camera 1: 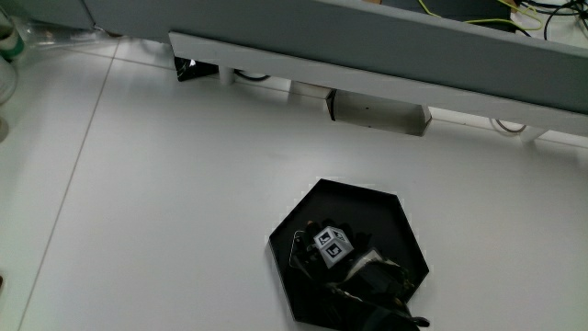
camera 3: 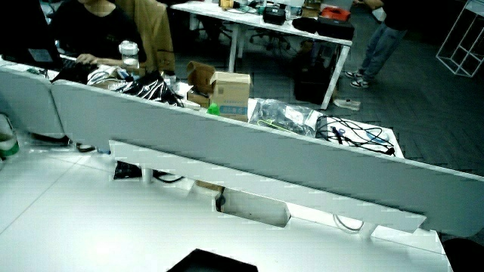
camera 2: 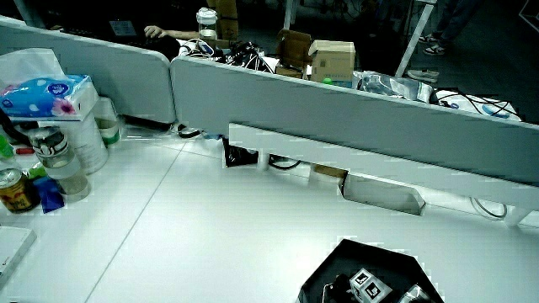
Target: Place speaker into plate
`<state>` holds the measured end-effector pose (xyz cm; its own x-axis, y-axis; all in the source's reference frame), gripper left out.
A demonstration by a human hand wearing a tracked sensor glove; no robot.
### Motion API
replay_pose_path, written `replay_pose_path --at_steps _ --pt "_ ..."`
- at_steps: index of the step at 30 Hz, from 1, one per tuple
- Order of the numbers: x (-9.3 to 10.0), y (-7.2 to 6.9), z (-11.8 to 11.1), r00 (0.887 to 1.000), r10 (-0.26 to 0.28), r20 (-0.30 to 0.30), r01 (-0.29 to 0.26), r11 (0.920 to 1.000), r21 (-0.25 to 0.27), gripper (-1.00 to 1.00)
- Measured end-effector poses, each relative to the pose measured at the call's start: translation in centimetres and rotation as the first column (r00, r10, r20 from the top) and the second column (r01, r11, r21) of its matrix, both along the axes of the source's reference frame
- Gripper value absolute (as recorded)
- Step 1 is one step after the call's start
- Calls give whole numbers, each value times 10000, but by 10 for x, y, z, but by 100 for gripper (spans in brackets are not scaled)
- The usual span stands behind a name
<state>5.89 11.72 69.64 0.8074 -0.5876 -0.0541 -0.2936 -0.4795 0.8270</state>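
Standing together near the edge of the white surface [camera 2: 210, 219] in a side view: a blue tissue pack [camera 2: 44, 93], a can [camera 2: 13, 190] and a clear jar [camera 2: 66, 165], all well apart from the plate. Running along the surface farther from the person: a low grey partition [camera 1: 386, 46], showing in both side views too [camera 3: 249, 162].

Lying on the surface nearer to the person than the partition: a black six-sided plate [camera 1: 363, 204], with only its edge showing in both side views [camera 2: 354, 251] [camera 3: 215, 262].

Resting inside the plate: the gloved hand [camera 1: 347, 259], with the patterned cube [camera 1: 333, 245] on its back facing up and the forearm [camera 1: 386, 308] reaching in from the person's side. Also showing in a side view, low over the plate: the hand [camera 2: 372, 289].

Sitting inside the plate, just beside the cube and partly under the hand: a dark rounded thing with a pale outline, apparently the speaker [camera 1: 300, 248]. Touching it or gripping it: impossible to tell, black glove blending into black plate.
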Motion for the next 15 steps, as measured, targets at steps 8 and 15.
replay_pose_path --at_steps 8,15 --pt "0 10 -31 9701 1117 2154 -1181 9929 170 -100" --pt "19 19 -56 9056 2358 3525 -2494 9684 -72 -100"
